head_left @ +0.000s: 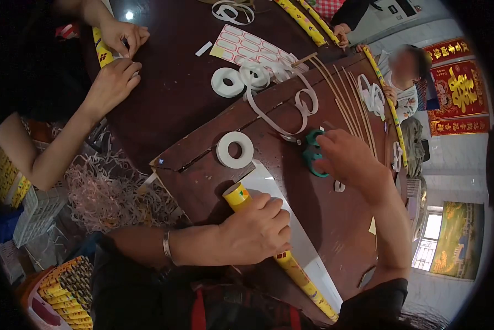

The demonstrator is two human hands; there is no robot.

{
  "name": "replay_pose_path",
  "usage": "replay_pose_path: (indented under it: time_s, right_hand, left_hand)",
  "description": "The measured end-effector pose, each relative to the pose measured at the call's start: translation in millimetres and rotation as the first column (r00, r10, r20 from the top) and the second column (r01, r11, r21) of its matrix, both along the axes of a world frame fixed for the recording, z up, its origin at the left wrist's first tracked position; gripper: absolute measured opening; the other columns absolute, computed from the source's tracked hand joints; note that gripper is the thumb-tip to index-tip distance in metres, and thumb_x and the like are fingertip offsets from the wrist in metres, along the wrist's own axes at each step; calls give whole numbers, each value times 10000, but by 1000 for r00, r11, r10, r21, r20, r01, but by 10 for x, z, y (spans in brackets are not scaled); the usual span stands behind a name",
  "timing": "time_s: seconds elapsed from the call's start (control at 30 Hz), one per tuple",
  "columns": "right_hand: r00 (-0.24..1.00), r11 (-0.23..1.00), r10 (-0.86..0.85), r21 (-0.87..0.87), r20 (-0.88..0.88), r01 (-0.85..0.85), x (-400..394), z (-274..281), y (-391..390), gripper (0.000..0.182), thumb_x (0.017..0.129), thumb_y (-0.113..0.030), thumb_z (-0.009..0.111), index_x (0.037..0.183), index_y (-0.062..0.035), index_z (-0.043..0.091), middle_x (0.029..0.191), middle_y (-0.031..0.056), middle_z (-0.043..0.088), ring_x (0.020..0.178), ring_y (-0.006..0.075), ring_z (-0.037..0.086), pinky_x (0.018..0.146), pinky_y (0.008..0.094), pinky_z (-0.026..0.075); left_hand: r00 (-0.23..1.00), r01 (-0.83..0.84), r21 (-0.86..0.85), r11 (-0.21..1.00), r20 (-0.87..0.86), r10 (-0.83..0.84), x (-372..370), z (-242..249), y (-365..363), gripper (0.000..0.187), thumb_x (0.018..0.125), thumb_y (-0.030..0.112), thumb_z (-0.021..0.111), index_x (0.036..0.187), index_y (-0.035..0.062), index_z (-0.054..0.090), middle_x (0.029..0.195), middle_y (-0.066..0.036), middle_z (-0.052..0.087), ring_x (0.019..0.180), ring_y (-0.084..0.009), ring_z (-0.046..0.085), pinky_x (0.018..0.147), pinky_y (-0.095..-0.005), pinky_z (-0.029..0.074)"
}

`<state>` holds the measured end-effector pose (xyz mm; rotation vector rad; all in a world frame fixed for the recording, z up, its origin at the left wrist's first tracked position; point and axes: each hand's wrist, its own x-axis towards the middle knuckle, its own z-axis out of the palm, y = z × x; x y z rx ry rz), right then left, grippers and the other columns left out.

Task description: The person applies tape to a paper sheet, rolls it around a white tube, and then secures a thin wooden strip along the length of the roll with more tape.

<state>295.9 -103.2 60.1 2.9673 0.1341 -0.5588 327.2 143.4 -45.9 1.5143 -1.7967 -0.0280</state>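
Note:
My left hand (255,228) is closed around a yellow patterned tube (305,280) that slants from the table's middle toward its near edge. The tube's upper end shows a hollow opening. Beneath it lies a long white sheet (305,242). My right hand (351,162) has its fingers curled at the green handles of a pair of scissors (314,157), whose blades point toward a loose white strip (277,124). A roll of white tape (235,149) rests flat between my hands and the far side.
More tape rolls (227,82) and a sheet of red-bordered labels (252,47) lie farther off. Thin brown sticks (351,104) sit at the right. Another person's hands (117,71) work on a yellow tube at upper left. Shredded strips (109,190) fill the floor area left.

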Motion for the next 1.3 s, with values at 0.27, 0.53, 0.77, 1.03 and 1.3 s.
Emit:
replay_pose_path:
  time_s: [0.27, 0.53, 0.77, 1.03, 1.3]
  right_hand:
    - [836, 907, 326, 103, 441, -408, 728, -218, 930, 92, 813, -126, 611, 896, -103, 645, 873, 71, 583, 886, 263, 600, 752, 381, 506]
    - [908, 910, 413, -1, 72, -414, 880, -215, 1105, 224, 798, -111, 623, 1018, -121, 663, 992, 83, 607, 968, 261, 618, 787, 374, 515]
    - [901, 921, 270, 180, 340, -344, 695, -303, 913, 212, 766, -60, 626, 975, -68, 592, 970, 104, 582, 920, 298, 612, 751, 397, 521]
    - [792, 904, 42, 314, 609, -290, 286, -270, 757, 372, 704, 51, 673, 1051, -46, 581, 1041, 131, 610, 919, 340, 631, 739, 401, 542]
    - [683, 940, -40, 260, 729, -222, 250, -419, 738, 262, 723, -2, 638, 978, -54, 611, 952, 103, 618, 890, 311, 596, 757, 405, 507]
  left_hand:
    - [997, -71, -85, 994, -11, 70, -34, -51, -39, 317, 770, 372, 699, 788, 62, 641, 990, -110, 626, 1007, -273, 591, 876, -411, 436]
    - [998, -45, 15, 999, 43, 44, -42, -82, -37, 324, 790, 361, 681, 817, 38, 679, 1028, -132, 635, 1017, -294, 591, 920, -462, 431]
    - [993, -111, -65, 992, 42, 114, -31, -60, -37, 356, 773, 385, 692, 793, 30, 683, 959, -130, 645, 985, -291, 597, 923, -471, 420]
    - [993, -82, -53, 995, 78, 86, -4, -46, -31, 338, 772, 386, 695, 792, 50, 666, 953, -108, 655, 965, -273, 603, 883, -452, 420]
    - [997, 4, -97, 995, -82, -12, 46, 44, -54, 215, 745, 222, 750, 775, 72, 600, 867, -73, 618, 907, -267, 606, 814, -369, 458]
